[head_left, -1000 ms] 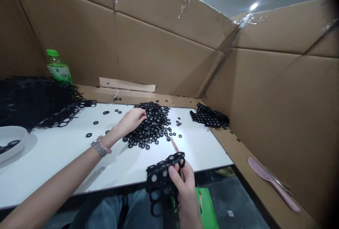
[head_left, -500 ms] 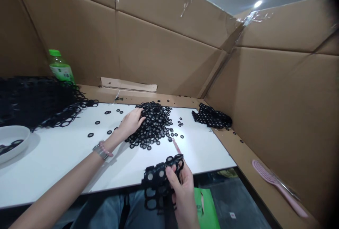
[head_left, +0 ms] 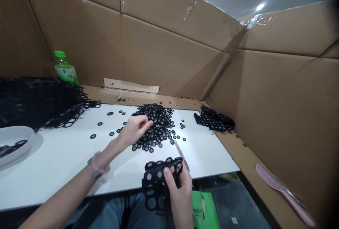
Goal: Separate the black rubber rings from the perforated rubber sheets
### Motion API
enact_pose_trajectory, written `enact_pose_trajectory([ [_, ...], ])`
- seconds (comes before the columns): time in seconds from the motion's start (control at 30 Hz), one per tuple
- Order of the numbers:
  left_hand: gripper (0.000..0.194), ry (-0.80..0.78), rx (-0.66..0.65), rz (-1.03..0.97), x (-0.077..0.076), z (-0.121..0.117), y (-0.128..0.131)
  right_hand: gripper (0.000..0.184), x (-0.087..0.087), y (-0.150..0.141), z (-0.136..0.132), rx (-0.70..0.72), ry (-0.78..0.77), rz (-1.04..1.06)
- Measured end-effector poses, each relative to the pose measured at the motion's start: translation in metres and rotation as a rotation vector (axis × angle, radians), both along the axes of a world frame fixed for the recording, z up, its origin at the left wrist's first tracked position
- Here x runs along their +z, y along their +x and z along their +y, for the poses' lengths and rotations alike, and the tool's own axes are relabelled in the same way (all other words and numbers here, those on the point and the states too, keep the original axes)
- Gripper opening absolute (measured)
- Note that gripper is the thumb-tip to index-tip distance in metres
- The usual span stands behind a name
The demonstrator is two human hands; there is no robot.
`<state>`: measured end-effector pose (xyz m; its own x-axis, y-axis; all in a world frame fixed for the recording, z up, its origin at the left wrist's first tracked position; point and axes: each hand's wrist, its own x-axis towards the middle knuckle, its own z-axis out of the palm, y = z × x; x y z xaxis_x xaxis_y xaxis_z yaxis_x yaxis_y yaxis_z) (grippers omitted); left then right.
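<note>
My left hand is over the near left side of a pile of small black rings with pale centres. Its fingers are curled in with the thumb against them, and whatever they may pinch is too small to make out. Below, at the table's front edge, my right hand grips a black perforated sheet between thumb and fingers. Pale discs show in its upper rows, while open ring-shaped holes hang along the lower part.
A heap of black ring-cut scraps lies left, with a white bowl before it and a green-capped bottle behind. A black dotted sheet rests at the right. A pink hairbrush lies along the cardboard wall.
My left hand first reached into the pile with fingers spreading, then drew back a little towards me with fingers curled. My right hand keeps its grip on the black sheet, which has tilted slightly.
</note>
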<state>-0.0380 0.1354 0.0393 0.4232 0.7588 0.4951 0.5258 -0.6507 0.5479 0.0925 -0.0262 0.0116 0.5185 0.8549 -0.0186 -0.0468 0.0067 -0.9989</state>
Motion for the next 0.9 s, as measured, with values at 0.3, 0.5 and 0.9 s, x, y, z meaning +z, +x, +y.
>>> enact_pose_trajectory([
  [0.3,0.034,-0.222,-0.434,0.156,0.013,-0.093,0.005,0.019,0.006,-0.001,0.0,0.14,0.103,-0.028],
  [0.5,0.03,-0.365,-0.419,0.189,0.02,-0.095,0.003,0.017,0.007,0.002,-0.004,0.094,0.108,-0.053],
  [0.9,0.029,-0.27,-0.143,-0.162,-0.012,-0.127,0.022,0.015,0.001,0.006,-0.007,0.122,0.16,-0.111],
])
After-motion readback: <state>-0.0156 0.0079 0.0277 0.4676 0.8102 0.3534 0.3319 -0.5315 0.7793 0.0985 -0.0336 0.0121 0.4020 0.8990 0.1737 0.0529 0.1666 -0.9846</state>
